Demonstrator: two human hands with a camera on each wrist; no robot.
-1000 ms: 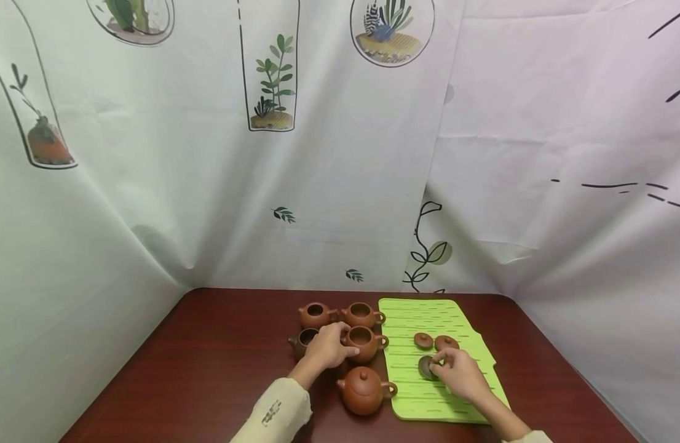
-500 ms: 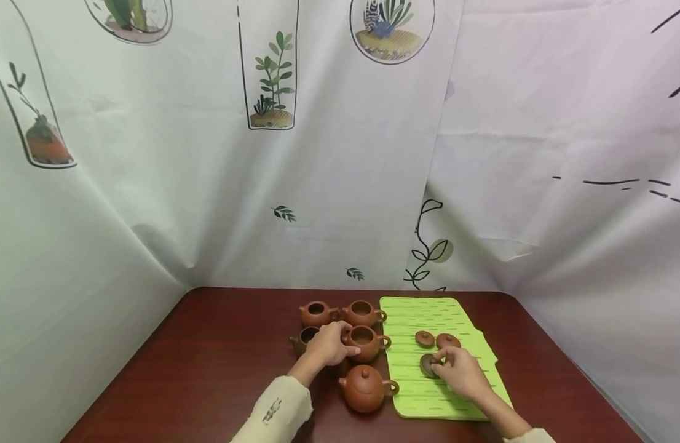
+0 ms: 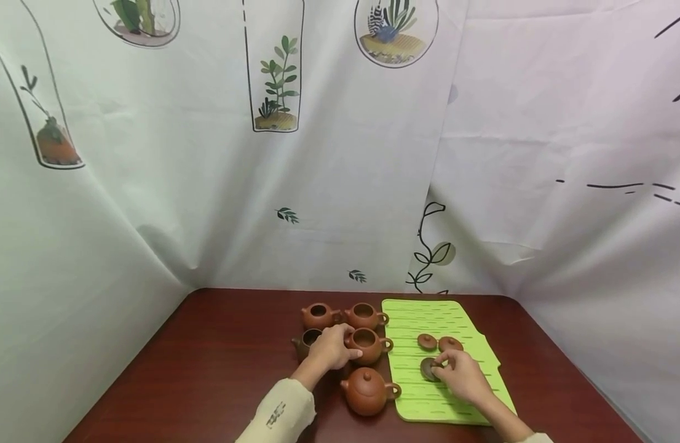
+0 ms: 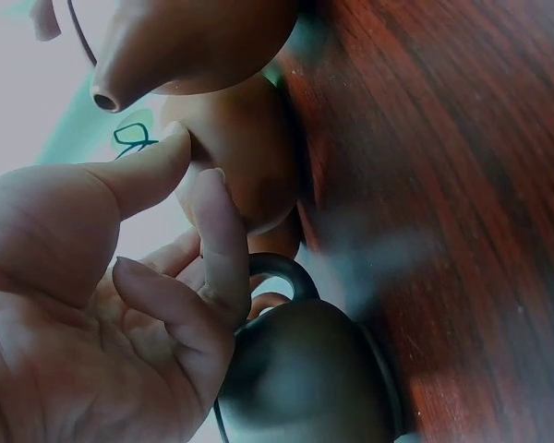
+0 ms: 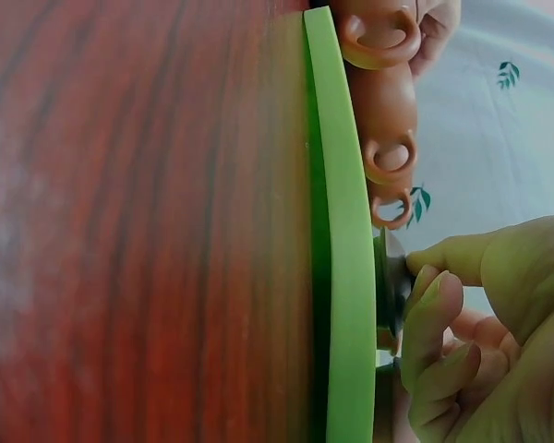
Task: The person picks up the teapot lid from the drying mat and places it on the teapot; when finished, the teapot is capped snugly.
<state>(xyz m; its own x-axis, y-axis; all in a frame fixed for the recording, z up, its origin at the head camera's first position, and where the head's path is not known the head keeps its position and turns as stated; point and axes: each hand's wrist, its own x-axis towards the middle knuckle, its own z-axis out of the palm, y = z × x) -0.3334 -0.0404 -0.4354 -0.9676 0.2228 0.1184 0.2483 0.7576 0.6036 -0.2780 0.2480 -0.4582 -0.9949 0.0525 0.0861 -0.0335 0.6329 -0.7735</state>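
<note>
right hand: thumb and fingers pinched the dark lid by its knob.
dark lid: was on or just above the green mat, near two reddish lids.
left hand: thumb and fingers gripped the uncovered reddish teapot, spout side.
lidded teapot: stood on the red-brown table.

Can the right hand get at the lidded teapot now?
Probably yes: no other pot stands between the right hand and the lidded teapot, though it would likely need to release the dark lid first.
</note>
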